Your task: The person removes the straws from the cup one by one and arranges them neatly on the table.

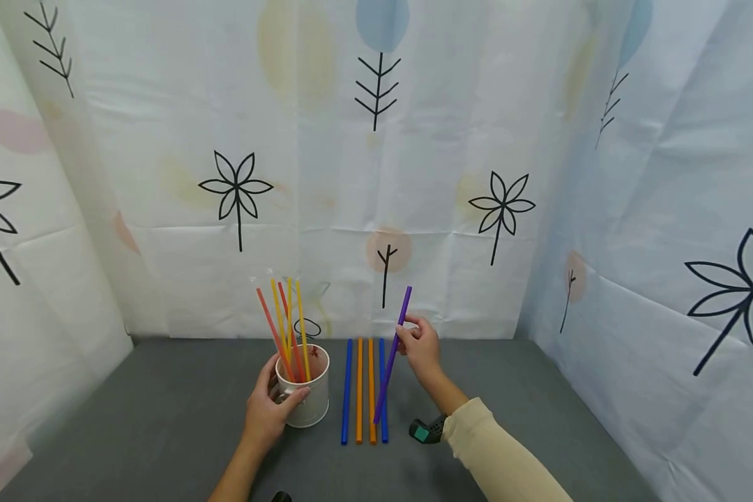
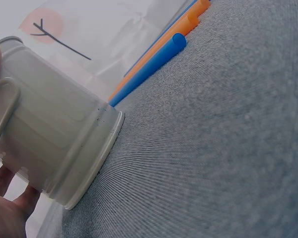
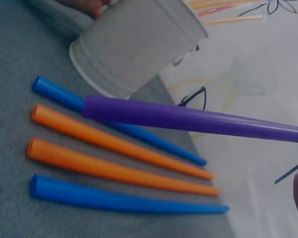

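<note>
My left hand [image 1: 265,411] holds a white metal bucket [image 1: 310,403] at its left side, the thumb across the front near the rim. Several thin red and yellow straws [image 1: 300,314] stand in the bucket, leaning left, with bits of clear film at their tops. Between thumb and fingers, my right hand [image 1: 422,348] pinches a thick purple straw [image 1: 392,362], tilted with its lower end to the left. Under it lie two orange straws [image 1: 360,390] flanked by two blue straws [image 1: 346,394], side by side. In the right wrist view the purple straw [image 3: 188,119] overlaps one blue straw.
A dark device with a green patch [image 1: 422,432] is at my right wrist. The table [image 1: 182,411] has a grey cloth top. White patterned curtains [image 1: 326,174] enclose it at the back and both sides.
</note>
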Action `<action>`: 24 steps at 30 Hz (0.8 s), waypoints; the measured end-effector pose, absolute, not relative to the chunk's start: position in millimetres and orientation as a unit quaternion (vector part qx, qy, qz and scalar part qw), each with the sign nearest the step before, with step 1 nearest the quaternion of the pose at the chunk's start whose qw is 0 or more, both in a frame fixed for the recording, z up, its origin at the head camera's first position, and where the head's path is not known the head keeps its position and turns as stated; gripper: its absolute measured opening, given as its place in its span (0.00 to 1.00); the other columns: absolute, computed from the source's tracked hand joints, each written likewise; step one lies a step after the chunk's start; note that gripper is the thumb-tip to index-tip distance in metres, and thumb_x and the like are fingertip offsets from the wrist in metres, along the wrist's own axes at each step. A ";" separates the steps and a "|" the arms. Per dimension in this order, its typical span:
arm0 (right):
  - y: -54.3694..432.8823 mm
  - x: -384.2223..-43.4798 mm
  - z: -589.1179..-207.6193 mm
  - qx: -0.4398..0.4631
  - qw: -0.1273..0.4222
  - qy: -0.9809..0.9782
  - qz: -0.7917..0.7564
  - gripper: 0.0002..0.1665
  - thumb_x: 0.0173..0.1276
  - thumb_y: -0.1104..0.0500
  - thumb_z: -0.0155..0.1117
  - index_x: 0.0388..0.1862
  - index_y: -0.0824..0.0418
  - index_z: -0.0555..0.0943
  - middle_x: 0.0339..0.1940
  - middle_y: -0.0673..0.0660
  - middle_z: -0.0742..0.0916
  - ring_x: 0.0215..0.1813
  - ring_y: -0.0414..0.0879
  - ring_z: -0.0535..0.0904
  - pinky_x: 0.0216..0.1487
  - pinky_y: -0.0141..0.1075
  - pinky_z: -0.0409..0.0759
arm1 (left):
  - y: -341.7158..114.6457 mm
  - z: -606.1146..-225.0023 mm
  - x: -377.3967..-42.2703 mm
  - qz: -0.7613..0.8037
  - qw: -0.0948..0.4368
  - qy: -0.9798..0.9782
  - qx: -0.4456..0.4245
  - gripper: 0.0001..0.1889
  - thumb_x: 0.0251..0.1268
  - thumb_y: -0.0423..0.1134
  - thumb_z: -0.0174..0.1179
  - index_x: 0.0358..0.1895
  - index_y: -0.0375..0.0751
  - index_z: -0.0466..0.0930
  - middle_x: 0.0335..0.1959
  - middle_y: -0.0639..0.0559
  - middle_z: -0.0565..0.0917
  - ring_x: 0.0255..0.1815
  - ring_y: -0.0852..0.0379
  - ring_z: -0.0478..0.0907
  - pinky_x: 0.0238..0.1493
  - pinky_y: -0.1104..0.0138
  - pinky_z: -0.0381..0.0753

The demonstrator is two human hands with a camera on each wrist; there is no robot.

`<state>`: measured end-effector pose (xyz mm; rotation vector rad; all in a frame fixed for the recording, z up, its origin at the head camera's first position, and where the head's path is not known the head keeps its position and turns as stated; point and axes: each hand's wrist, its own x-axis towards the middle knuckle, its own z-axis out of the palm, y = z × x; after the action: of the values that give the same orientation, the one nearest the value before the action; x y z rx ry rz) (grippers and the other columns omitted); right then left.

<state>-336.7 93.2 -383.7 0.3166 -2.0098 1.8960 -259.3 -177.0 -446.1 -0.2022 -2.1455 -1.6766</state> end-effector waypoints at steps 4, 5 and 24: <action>100.6 -338.3 -397.2 0.106 0.180 -0.725 0.657 0.20 0.68 0.71 0.60 0.57 0.77 0.73 0.26 0.71 0.84 0.23 0.55 0.80 0.26 0.35 0.80 | -177.1 -446.8 -258.3 -0.606 0.203 -0.766 -0.068 0.44 0.57 0.36 0.71 0.73 0.34 0.55 0.66 0.29 0.65 0.66 0.33 0.65 0.62 0.44 0.66; 102.8 -341.9 -403.3 0.102 0.184 -0.730 0.650 0.19 0.68 0.70 0.61 0.57 0.75 0.75 0.24 0.69 0.84 0.23 0.55 0.80 0.26 0.35 0.80 | -177.0 -446.5 -257.8 -0.608 0.203 -0.765 -0.066 0.43 0.57 0.35 0.71 0.73 0.34 0.55 0.67 0.30 0.65 0.66 0.33 0.65 0.62 0.45 0.65; 121.9 -359.0 -462.8 0.079 0.191 -0.799 0.565 0.05 0.67 0.68 0.63 0.38 0.68 0.85 0.29 0.57 0.86 0.30 0.47 0.82 0.30 0.39 0.82 | -176.8 -446.8 -259.9 -0.615 0.199 -0.760 -0.062 0.43 0.57 0.37 0.71 0.74 0.38 0.56 0.68 0.33 0.65 0.67 0.36 0.64 0.64 0.47 0.64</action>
<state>-359.0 121.9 -462.8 0.2207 -2.2441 1.5858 -259.9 -176.8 -446.8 -0.1742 -2.1263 -1.7211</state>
